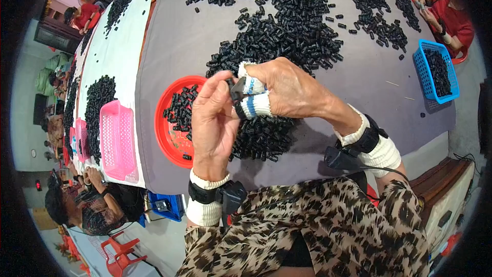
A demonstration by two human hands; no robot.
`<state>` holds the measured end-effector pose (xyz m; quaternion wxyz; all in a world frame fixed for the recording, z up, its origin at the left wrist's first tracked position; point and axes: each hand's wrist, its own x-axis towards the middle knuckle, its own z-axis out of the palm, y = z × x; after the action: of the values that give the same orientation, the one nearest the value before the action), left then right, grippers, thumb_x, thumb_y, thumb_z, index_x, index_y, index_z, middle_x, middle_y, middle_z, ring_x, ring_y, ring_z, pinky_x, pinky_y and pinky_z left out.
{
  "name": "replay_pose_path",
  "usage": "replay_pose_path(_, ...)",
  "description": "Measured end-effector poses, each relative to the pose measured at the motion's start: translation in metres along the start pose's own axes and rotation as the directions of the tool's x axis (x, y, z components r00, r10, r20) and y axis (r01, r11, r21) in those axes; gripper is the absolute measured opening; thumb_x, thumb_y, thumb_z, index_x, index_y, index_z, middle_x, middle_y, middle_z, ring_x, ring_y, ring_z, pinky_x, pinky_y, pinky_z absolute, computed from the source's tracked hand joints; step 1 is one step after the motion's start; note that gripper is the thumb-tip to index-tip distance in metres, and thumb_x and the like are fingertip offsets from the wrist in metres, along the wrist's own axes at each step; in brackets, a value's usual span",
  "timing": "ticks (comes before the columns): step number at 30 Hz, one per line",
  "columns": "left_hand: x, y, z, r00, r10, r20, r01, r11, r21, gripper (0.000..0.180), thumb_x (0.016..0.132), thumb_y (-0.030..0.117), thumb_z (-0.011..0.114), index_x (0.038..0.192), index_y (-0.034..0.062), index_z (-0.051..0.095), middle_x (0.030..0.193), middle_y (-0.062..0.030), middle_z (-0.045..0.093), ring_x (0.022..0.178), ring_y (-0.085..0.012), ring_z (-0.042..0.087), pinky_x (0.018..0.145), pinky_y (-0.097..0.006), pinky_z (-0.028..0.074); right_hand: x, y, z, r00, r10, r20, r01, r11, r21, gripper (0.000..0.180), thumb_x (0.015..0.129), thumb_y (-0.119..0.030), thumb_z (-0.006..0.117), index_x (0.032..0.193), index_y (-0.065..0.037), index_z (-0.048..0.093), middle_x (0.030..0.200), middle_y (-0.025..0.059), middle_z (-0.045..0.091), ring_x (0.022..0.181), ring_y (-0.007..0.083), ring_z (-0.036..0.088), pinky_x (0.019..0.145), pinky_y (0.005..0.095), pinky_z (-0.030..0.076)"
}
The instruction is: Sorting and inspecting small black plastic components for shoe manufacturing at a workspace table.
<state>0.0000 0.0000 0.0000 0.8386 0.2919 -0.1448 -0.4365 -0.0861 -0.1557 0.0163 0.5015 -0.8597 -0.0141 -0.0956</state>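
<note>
My left hand (211,118) is closed, thumb and fingers pinching a small black part (229,85). Against it is my right hand (294,88), with curled fingers, two of them wrapped in white bands with blue marks. A dark, flat-sided piece shows between the two hands; whether it belongs to the same part or is a tool in my right fingers, I cannot make out. Below and behind my hands lies a heap of short black cylindrical pieces (266,136). Beside my left hand sits a round red tray (163,141) with more such pieces in it.
A larger black pile (287,31) spreads across the grey tabletop (174,36). At right stands a blue basket (421,66) of black pieces, near a person in red (453,15). A pink basket (117,166) is at left, near another seated person (87,200). Wrist devices with cables sit on both my forearms.
</note>
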Motion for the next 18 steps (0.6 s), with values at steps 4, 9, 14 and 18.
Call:
replay_pose_path(4,0.002,0.017,-0.018,0.956,0.233,-0.178,-0.157,0.920,0.360,0.021,0.086,0.009,0.056,0.104,-0.0021,0.056,0.094,-0.0092,0.060,0.081,-0.0144,0.057,0.071,-0.024,0.046,-0.006,0.002,-0.009,0.995,0.057,-0.085,-0.053,0.998,0.041,0.042,0.069,-0.035,0.074,0.084,0.001,0.059,0.065,0.0045,0.054,0.060,0.0122,0.051,0.057,0.0277,0.041)
replay_pose_path(9,-0.020,0.040,-0.073,0.799,0.520,-0.301,-0.058,0.565,0.823,0.019,0.084,0.007,0.059,0.101,-0.0010,0.061,0.091,-0.0038,0.062,0.079,-0.0075,0.056,0.070,-0.021,0.044,-0.018,0.031,-0.014,0.986,0.061,-0.158,-0.069,0.997,-0.047,0.038,0.076,-0.036,0.067,0.086,-0.001,0.057,0.070,0.0135,0.059,0.063,0.0253,0.060,0.059,0.0353,0.045)
replay_pose_path(14,-0.018,0.002,-0.065,0.933,0.294,-0.205,0.070,0.413,0.908,0.017,0.082,0.006,0.059,0.098,0.0000,0.063,0.086,-0.0020,0.062,0.076,-0.0090,0.056,0.069,-0.021,0.044,-0.028,0.037,-0.020,0.983,0.047,-0.178,-0.059,0.996,-0.062,0.027,0.080,-0.029,0.062,0.090,-0.004,0.059,0.071,0.0156,0.059,0.067,0.0277,0.060,0.061,0.0360,0.044)
replay_pose_path(18,-0.005,-0.036,-0.058,0.991,0.134,0.017,-0.027,0.078,0.997,0.016,0.076,0.008,0.064,0.091,0.0022,0.064,0.077,-0.0085,0.059,0.066,-0.0155,0.056,0.063,-0.026,0.045,-0.033,0.040,-0.020,0.977,0.077,-0.198,-0.102,0.988,-0.119,0.028,0.078,-0.030,0.064,0.088,-0.004,0.060,0.063,0.0054,0.054,0.057,0.0142,0.049,0.055,0.0295,0.039)
